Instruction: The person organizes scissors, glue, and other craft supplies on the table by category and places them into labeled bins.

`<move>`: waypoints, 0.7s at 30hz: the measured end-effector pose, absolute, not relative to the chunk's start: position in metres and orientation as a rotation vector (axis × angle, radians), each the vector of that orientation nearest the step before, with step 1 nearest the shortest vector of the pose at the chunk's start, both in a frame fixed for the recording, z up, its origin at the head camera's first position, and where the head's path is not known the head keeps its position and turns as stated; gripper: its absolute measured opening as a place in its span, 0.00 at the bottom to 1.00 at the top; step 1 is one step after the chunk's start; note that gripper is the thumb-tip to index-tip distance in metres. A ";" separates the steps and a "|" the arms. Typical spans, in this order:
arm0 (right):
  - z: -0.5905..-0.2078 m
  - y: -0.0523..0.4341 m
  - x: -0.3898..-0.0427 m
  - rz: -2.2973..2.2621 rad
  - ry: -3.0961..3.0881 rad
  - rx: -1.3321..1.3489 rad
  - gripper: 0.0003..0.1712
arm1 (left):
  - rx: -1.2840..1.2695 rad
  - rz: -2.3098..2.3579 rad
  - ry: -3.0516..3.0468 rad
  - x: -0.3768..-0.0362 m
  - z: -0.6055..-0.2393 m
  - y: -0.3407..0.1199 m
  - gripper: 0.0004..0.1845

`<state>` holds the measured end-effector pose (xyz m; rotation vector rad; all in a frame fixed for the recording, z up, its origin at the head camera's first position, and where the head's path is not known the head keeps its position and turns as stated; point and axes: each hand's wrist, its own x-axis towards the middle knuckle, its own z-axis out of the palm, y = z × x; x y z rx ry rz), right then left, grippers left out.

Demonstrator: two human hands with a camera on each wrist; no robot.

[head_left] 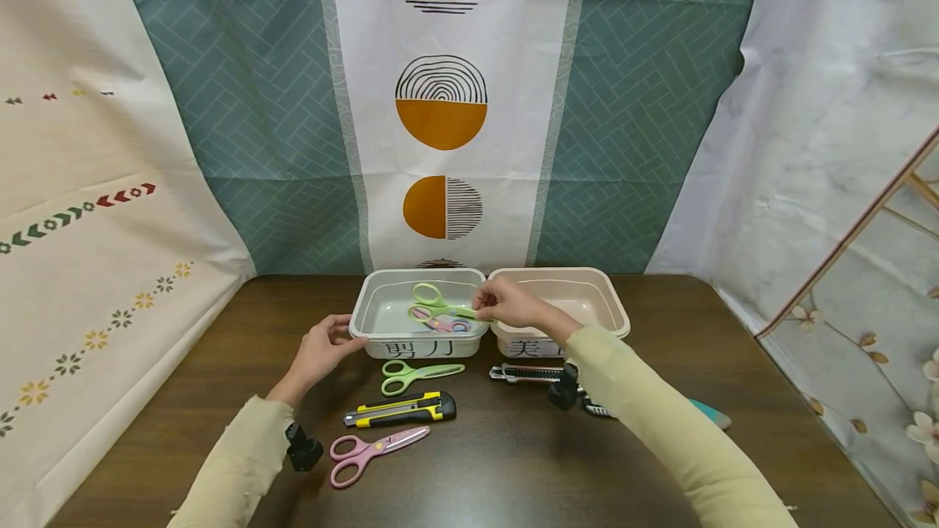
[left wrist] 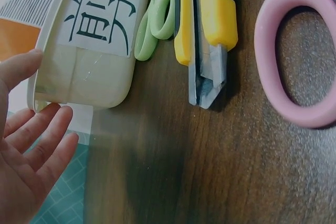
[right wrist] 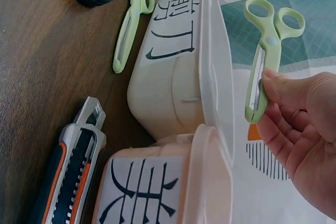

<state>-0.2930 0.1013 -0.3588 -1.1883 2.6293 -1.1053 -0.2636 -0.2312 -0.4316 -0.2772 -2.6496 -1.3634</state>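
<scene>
Fingers of the right hand (right wrist: pixel 310 129) are clamped, together with the thumb, on the blade end of a pair of light-green scissors (right wrist: pixel 270 43), which is being held above the right part of a white bin (right wrist: pixel 163 90), the handle loops being pointed away from the palm. Below that pair, a pink thing (head_left: pixel 449 325) is lying in the bin; it is being partly covered, and appears to be another pair of scissors. The left end of the white bin is being touched by the left hand (head_left: pixel 326 349), its thumb resting on the rim near the front corner and its fingers being spread apart. Just beside the white bin on the right, a pinkish bin (right wrist: pixel 198 171) is being partly crossed by the right sleeve (head_left: pixel 638 414). In front of the white bin, a second green pair (head_left: pixel 416 373) is lying on the dark table (head_left: pixel 506 471), and nearer the person a yellow-and-black cutter (head_left: pixel 402 410) and a pink pair (head_left: pixel 376 448) are lying. A cutter with orange edging (right wrist: pixel 68 171) is lying before the pinkish bin; farther right, a light-blue thing (head_left: pixel 713 415) is being partly hidden by the sleeve.
</scene>
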 end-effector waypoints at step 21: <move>-0.379 0.080 -0.303 -1.232 2.641 -1.013 0.03 | -0.269 -1.346 -2.643 -0.265 -0.432 -0.232 0.31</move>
